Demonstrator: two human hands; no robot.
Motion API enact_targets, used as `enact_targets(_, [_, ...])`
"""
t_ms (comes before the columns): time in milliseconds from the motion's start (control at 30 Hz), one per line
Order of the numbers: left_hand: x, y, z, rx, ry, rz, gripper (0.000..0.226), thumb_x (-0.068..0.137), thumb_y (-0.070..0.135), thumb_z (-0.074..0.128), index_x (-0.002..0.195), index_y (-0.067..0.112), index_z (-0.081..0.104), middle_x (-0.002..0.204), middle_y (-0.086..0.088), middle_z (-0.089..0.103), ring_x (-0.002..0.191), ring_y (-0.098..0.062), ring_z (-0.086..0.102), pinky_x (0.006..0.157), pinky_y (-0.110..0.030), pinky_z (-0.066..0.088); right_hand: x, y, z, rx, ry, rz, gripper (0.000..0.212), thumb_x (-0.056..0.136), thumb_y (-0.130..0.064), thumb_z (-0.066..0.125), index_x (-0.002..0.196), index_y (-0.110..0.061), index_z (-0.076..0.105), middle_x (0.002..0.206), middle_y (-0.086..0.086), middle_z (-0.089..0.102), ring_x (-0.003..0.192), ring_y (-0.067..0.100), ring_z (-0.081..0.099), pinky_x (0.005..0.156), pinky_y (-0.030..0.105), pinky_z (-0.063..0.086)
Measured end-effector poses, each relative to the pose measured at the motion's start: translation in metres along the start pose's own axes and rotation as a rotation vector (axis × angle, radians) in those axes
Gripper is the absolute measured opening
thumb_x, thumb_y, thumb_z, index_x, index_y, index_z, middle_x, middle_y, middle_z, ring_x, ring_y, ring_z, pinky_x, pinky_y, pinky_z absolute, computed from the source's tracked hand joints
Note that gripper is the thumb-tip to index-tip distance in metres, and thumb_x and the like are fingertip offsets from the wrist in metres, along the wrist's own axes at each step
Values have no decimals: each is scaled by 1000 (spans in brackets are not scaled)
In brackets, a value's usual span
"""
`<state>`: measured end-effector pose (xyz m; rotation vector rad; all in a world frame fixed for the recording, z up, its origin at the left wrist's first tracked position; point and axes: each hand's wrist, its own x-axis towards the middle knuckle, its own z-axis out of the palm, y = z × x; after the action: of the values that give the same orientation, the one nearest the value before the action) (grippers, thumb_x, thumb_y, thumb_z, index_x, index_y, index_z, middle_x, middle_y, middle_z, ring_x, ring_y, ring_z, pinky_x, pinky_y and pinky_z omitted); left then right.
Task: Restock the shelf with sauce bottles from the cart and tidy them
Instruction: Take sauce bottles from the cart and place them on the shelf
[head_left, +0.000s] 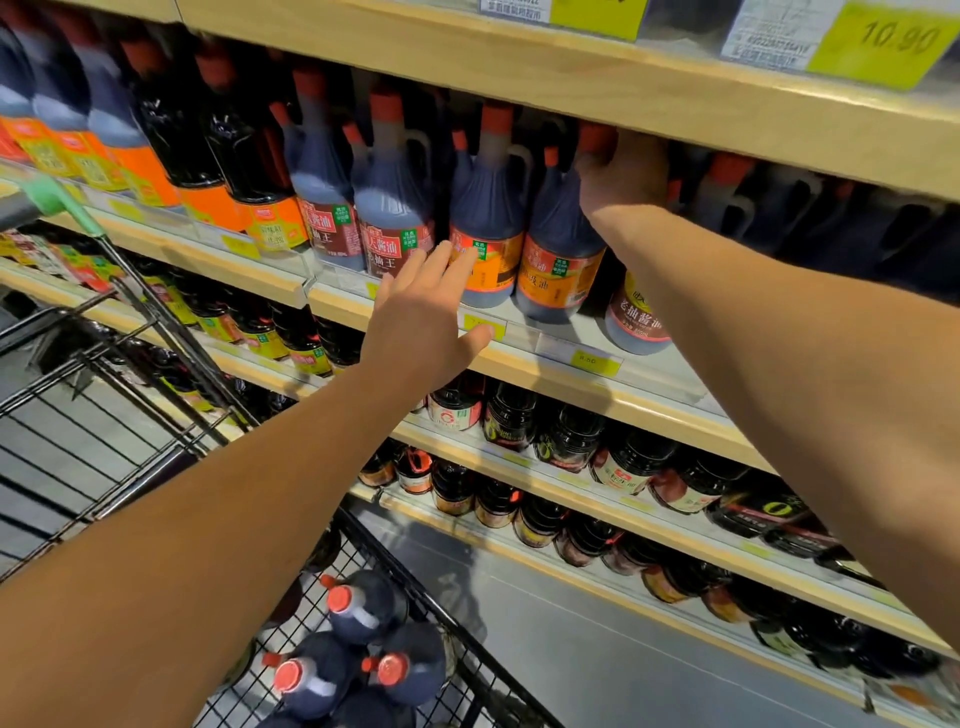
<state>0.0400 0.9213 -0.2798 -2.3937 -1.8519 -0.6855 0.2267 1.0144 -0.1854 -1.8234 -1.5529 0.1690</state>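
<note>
The right hand (621, 176) is gripping the neck of an orange-labelled sauce bottle (558, 244) standing at the shelf (571, 384) front edge. The left hand (423, 317), fingers spread wide, is touching the neighbouring bottle (485, 228). More bottles (358, 654) are lying in the cart (483, 670).

Three red-capped bottles (358, 644) in one cart (483, 670) — two hands.

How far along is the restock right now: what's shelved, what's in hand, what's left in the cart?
Done: the shelf row is mostly filled with red-capped sauce bottles. In hand: the right hand grips the top of a bottle at the row's right end, while the open left hand touches an orange-label bottle. Left: several bottles lie in the cart.
</note>
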Motion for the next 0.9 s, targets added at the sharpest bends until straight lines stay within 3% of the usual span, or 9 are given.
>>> enact_targets(233, [-2, 0, -8, -52, 14, -27, 83, 78, 41, 68, 148, 18, 30, 151, -8, 35, 141, -28, 28, 109, -57, 30, -3, -4, -7, -24, -25, 23, 45, 102, -33, 38, 138, -7, 45, 145, 15, 44, 135, 31, 38, 110, 32, 26])
enact_targets(300, [-6, 3, -8, -65, 10, -42, 84, 78, 41, 67, 149, 17, 29, 152, -10, 34, 142, -29, 28, 110, -55, 29, -9, -4, -11, -45, -37, 40, 46, 101, -36, 38, 136, -8, 46, 141, 15, 47, 131, 32, 43, 105, 33, 32])
enact_targets(433, [-18, 9, -9, -73, -29, -67, 83, 82, 45, 64, 150, 19, 25, 154, -8, 31, 143, -30, 26, 112, -53, 27, -42, 4, -21, 47, -25, -18, 50, 89, -34, 58, 131, -9, 48, 134, 15, 52, 123, 32, 50, 99, 33, 39])
enact_targets(567, [-40, 13, -16, -89, -70, -83, 82, 84, 46, 62, 151, 18, 22, 154, -9, 30, 143, -28, 24, 114, -50, 27, -95, 13, -25, 70, -118, -90, 54, 84, -25, 64, 131, -4, 47, 127, 19, 54, 119, 35, 50, 97, 38, 42])
enact_targets(700, [-74, 14, -27, -73, -100, -103, 79, 85, 48, 60, 149, 15, 27, 151, -12, 35, 139, -31, 32, 110, -52, 33, -150, 19, -18, 144, -207, -140, 70, 84, -22, 66, 146, -12, 34, 146, 8, 40, 133, 23, 39, 108, 30, 31])
enact_targets(900, [-170, -16, -35, -111, -227, -212, 82, 86, 51, 61, 151, 17, 24, 155, -11, 28, 143, -29, 26, 114, -50, 29, -255, 19, 4, 59, -507, -222, 67, 92, -28, 61, 149, -16, 28, 151, 6, 34, 134, 24, 37, 107, 32, 35])
